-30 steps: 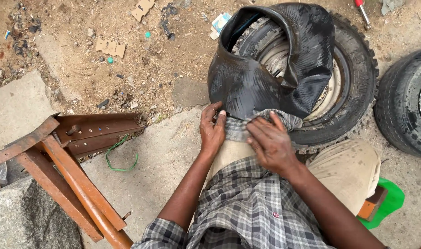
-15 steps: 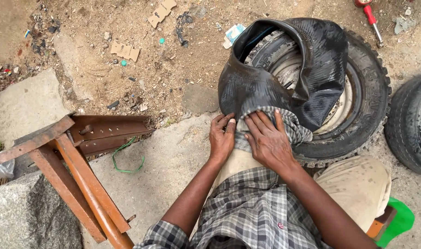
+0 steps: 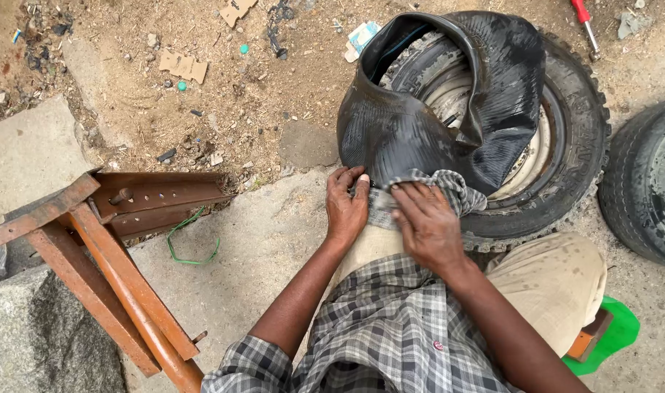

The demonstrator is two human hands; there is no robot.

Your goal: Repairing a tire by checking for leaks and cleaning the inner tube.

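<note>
Tyre [image 3: 565, 145] lay flat on ground | black inner tube [image 3: 427, 109] slumped over its near rim | checked cloth [image 3: 449, 185] under tube's edge | left hand [image 3: 347, 207], right hand [image 3: 427, 225] pressed flat, close together; best kept taut, wrinkle-free.

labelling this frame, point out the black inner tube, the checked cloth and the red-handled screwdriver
black inner tube [image 3: 412, 131], head view, on its broad front wall
checked cloth [image 3: 449, 185], head view, on the bunched part beside the fingers
red-handled screwdriver [image 3: 581, 12], head view, on the red handle

Ground: dirt [image 3: 223, 94], littered w/ cardboard scraps [image 3: 183, 65].
Paving: concrete slab [image 3: 260, 247].
Left: rusty steel frame [image 3: 107, 240], granite block [image 3: 41, 335].
Light: flat daylight.
</note>
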